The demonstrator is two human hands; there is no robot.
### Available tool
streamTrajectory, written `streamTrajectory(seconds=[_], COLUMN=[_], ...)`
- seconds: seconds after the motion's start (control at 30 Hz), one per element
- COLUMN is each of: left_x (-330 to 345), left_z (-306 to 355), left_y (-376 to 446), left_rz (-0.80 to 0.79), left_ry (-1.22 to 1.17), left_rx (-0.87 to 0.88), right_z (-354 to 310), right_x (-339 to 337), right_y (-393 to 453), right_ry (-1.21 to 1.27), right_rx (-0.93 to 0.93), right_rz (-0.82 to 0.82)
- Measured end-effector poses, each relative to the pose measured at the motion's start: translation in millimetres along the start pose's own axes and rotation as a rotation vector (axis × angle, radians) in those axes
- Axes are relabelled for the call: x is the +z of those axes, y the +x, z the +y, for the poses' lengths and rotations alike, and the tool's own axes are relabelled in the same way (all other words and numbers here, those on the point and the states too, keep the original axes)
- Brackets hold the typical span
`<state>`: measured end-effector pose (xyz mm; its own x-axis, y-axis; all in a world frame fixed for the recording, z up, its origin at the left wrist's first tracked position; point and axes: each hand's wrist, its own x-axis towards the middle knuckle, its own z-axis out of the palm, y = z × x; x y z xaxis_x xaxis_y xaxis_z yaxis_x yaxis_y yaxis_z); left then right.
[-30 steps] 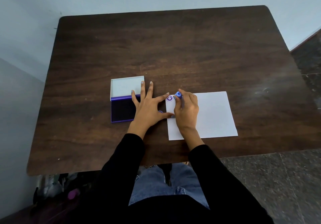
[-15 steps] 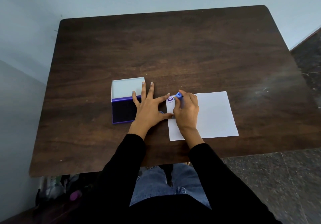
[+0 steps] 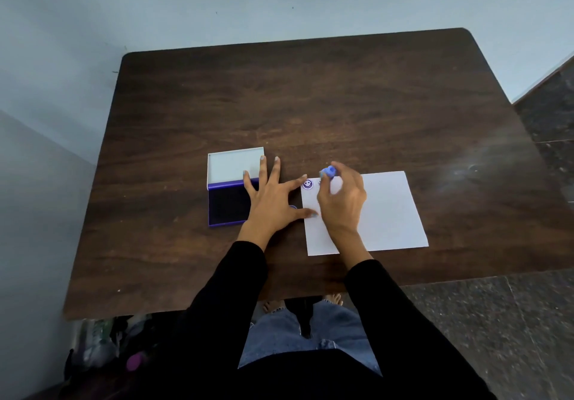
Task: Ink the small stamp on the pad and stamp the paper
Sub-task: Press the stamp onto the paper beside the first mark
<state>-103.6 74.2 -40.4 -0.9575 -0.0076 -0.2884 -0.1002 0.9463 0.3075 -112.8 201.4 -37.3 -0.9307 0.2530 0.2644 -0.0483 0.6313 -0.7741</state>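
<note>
- Now the right hand (image 3: 341, 204) pinches the small blue stamp (image 3: 328, 171) between its fingertips, just above the far left corner of the white paper (image 3: 388, 210); whether the stamp touches the sheet cannot be told, as the hand is blurred.
- Just left of the stamp, a purple smiley print (image 3: 307, 184) sits on the paper.
- Spread flat, the left hand (image 3: 270, 201) holds nothing; its fingers overlap the right side of the open ink pad (image 3: 228, 204), and its thumb reaches the paper's left edge.
- Both lie on the dark wooden table (image 3: 310, 104), the pad's white lid (image 3: 233, 165) folded back.
</note>
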Motion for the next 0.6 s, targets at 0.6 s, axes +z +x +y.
streamTrajectory(seconds=[0.6], left_x=[-6], left_z=[2], left_y=[-2], left_rz=[0.023], left_ry=[-0.059], left_rx=[-0.027], right_z=[-6], right_x=[-37], right_y=[39], right_ry=[0.434], right_rx=[0.466], right_rz=[0.338])
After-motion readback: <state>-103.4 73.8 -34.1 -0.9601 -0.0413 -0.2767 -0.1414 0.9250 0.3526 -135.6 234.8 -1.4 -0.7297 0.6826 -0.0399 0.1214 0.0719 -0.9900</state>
